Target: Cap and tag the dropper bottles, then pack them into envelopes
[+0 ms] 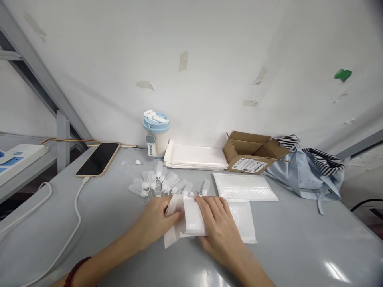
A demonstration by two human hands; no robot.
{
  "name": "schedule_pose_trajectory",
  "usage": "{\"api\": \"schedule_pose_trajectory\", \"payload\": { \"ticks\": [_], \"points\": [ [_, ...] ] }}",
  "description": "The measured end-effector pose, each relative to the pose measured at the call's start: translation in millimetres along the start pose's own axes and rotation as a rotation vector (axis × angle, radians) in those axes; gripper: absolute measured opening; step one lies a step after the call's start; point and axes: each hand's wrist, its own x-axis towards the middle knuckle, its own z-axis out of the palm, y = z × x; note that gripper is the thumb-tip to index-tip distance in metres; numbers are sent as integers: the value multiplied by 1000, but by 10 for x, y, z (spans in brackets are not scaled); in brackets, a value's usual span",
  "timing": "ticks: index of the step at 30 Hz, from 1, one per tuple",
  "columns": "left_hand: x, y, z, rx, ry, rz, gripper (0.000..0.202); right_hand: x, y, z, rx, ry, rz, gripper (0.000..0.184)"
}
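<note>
My left hand is closed on the thin white flap at the open end of a white bubble mailer, thumb on the inner side. A smooth white block-like packet sits at that opening; whether it is a box or a folded part of the mailer I cannot tell. My right hand is wrapped over the packet and the mailer from the right, its fingers pressing on top. Just beyond my hands lies a loose group of small translucent squeeze bottles with white caps. Another bubble mailer lies flat behind my right hand.
Against the wall stand a blue-lidded cup, a stack of white mailers, an open cardboard box and a light blue cloth bag. A phone with a white charging cable lies left, near a power strip.
</note>
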Motion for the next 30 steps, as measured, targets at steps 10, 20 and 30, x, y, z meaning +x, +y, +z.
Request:
{"api": "schedule_pose_trajectory", "payload": {
  "ticks": [10, 20, 30],
  "points": [
    [19, -132, -26, 240, 54, 218, 15, -17, 129, 12, -152, -48, 88, 52],
    [-16, -114, -104, 324, 335, 415, 16, -24, 148, -5, -100, -50, 124, 46],
    [-3, -185, -33, 474, 259, 397, 23, -22, 152, -18, -101, -43, 131, 45]
  ]
}}
